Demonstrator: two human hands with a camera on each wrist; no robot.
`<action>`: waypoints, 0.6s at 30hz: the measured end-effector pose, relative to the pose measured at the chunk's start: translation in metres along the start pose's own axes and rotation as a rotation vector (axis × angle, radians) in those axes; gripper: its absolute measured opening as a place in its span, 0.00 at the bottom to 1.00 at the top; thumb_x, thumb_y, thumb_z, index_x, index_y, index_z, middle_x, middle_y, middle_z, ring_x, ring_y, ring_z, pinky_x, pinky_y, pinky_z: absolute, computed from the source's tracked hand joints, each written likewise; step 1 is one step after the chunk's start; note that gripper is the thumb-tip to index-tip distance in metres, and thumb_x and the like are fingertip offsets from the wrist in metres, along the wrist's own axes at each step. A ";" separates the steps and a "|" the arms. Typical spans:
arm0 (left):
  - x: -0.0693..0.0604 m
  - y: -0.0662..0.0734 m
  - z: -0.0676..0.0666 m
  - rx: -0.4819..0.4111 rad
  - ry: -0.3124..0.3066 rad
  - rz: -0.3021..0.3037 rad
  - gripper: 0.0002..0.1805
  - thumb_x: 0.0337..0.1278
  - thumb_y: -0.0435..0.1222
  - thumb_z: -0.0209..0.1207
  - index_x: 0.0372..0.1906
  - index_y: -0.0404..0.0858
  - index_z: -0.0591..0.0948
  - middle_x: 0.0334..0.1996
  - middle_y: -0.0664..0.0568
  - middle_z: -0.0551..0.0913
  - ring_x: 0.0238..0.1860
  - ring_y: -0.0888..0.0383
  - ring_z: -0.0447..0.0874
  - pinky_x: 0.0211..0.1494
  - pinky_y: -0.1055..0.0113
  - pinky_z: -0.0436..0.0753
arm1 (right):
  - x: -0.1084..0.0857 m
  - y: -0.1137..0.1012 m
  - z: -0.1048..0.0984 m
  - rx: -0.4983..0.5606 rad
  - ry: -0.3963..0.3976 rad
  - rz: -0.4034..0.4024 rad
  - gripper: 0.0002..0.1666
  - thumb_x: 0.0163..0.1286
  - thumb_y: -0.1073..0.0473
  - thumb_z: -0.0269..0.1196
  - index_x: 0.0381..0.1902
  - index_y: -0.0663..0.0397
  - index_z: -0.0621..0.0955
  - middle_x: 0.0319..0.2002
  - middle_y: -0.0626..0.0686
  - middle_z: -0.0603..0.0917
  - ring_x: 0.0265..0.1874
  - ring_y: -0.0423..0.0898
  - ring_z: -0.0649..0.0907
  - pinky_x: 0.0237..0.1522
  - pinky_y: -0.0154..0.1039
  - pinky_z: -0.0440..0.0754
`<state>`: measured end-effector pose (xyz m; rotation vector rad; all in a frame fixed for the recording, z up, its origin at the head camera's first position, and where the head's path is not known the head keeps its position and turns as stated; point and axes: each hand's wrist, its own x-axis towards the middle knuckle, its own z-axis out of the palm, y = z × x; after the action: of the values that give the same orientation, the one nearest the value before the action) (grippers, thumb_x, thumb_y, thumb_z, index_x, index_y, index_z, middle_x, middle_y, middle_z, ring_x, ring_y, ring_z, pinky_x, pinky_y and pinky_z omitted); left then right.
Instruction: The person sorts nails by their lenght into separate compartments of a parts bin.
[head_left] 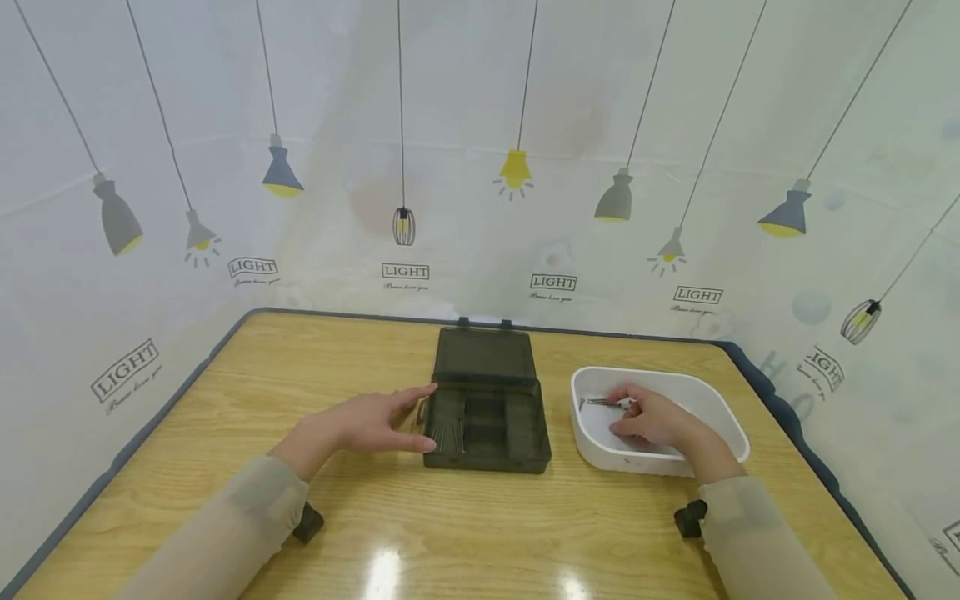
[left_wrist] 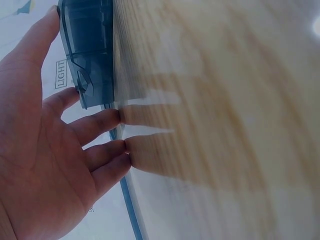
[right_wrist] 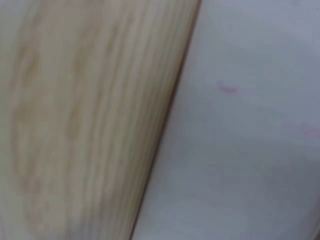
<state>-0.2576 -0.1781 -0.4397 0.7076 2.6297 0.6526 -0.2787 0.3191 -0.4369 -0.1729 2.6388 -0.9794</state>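
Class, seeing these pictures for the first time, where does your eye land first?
Probably on the open dark box in the middle of the table, the left hand at its left side. Right of it, the right hand reaches into a white tub. Behind, printed lamps hang across the pale backdrop.

Shiny metal pieces (head_left: 597,402), smooth white plastic tray (head_left: 626,459), translucent plastic box (head_left: 487,461) at its nine o'clock, glossy wood table (head_left: 487,529)
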 end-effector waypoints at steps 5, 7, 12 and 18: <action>0.000 0.001 -0.001 0.003 -0.001 0.002 0.58 0.64 0.76 0.61 0.91 0.62 0.52 0.85 0.41 0.66 0.83 0.34 0.68 0.82 0.32 0.70 | 0.000 0.001 -0.001 -0.010 0.003 -0.002 0.28 0.76 0.58 0.73 0.68 0.57 0.78 0.37 0.54 0.80 0.32 0.48 0.79 0.37 0.41 0.78; 0.000 0.001 -0.001 0.002 0.000 0.003 0.58 0.64 0.76 0.61 0.91 0.61 0.52 0.85 0.41 0.67 0.82 0.34 0.69 0.82 0.33 0.70 | 0.001 0.001 -0.001 -0.011 0.004 -0.003 0.26 0.76 0.58 0.73 0.66 0.57 0.79 0.37 0.54 0.80 0.32 0.48 0.80 0.37 0.40 0.79; 0.000 0.001 0.000 0.003 0.001 0.000 0.58 0.63 0.76 0.61 0.91 0.61 0.52 0.85 0.40 0.67 0.81 0.34 0.71 0.81 0.32 0.71 | 0.002 0.003 0.000 -0.031 0.001 -0.018 0.18 0.77 0.57 0.72 0.58 0.57 0.82 0.35 0.52 0.80 0.33 0.48 0.79 0.37 0.40 0.78; 0.000 0.000 0.001 0.005 0.001 -0.001 0.58 0.63 0.76 0.61 0.91 0.62 0.52 0.85 0.40 0.66 0.80 0.34 0.73 0.80 0.32 0.72 | 0.001 0.002 0.001 -0.058 -0.007 -0.017 0.10 0.77 0.56 0.71 0.49 0.56 0.84 0.35 0.51 0.81 0.35 0.47 0.79 0.39 0.40 0.78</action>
<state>-0.2569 -0.1778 -0.4398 0.7079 2.6332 0.6460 -0.2795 0.3200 -0.4396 -0.2119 2.6651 -0.9067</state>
